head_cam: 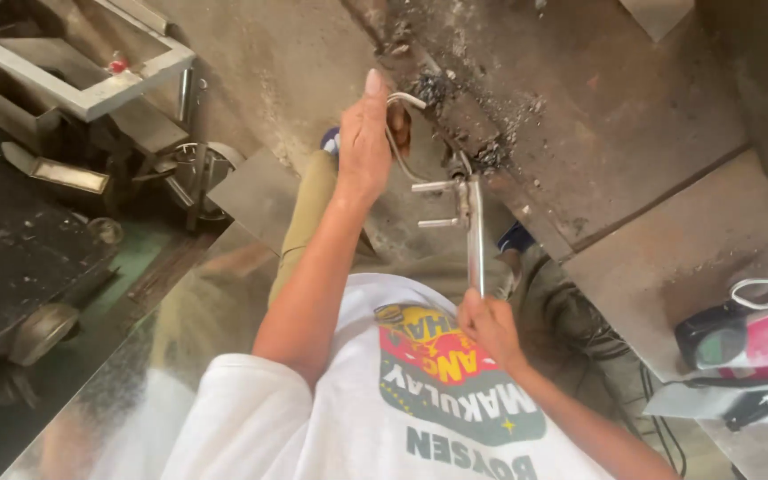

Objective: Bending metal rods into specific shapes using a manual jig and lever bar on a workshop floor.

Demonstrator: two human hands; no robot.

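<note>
- left hand [364,142] is reaching out, fingers curled round a bent wire [399,133] – closed on it
- right hand [488,322] is gripping the metal bar [475,236] w/ 2 pegs, held upright over the rusty steel plate [615,116]

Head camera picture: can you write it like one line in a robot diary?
left hand: gripping bent metal rod | right hand: holding flat metal bar with two pegs | below: rusty steel plate
</note>
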